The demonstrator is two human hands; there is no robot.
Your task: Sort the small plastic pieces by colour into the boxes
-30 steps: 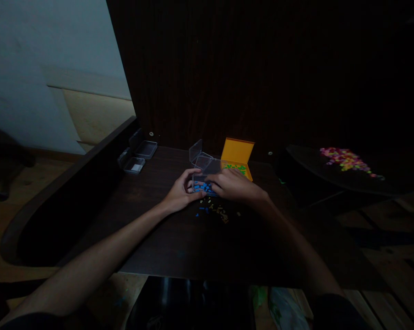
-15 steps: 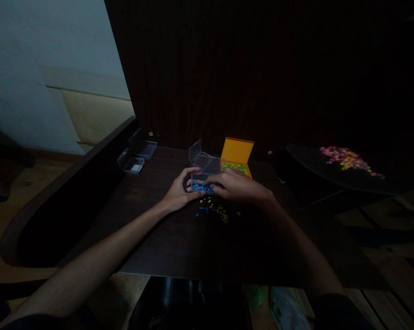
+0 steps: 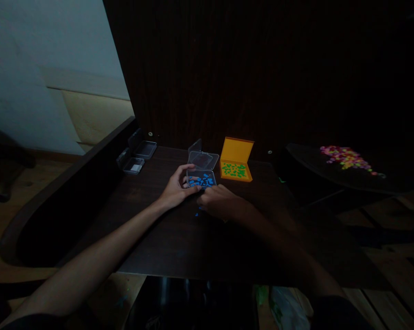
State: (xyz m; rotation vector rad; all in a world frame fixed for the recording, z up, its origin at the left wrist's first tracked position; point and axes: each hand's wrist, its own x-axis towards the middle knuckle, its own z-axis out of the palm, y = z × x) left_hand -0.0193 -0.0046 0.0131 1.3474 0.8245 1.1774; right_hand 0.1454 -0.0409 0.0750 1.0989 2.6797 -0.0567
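Note:
My left hand [image 3: 176,189] is curled round the left side of a clear plastic box [image 3: 207,171], its thumb along the near edge and its fingers behind. Inside the box lie several small blue pieces [image 3: 204,180]. Just in front of the box's right corner, my right hand [image 3: 219,201] is low over the tabletop with its fingers closed and pointing down. Whether they pinch anything is hidden. A loose blue piece [image 3: 196,214] rests on the table beside it, and the hand covers most of the small yellowish pieces there.
An open yellow box [image 3: 237,149] with several green pieces [image 3: 235,170] stands at the back right. Behind the held box is another clear open box [image 3: 195,146]. Two more clear cases [image 3: 145,149] sit at the back left. Multicoloured beads [image 3: 347,159] are heaped on a dark surface at right.
My right hand has left the clear box and come down towards me onto the loose pieces, uncovering the yellow box. My left hand keeps hold of the clear box, shifted slightly left.

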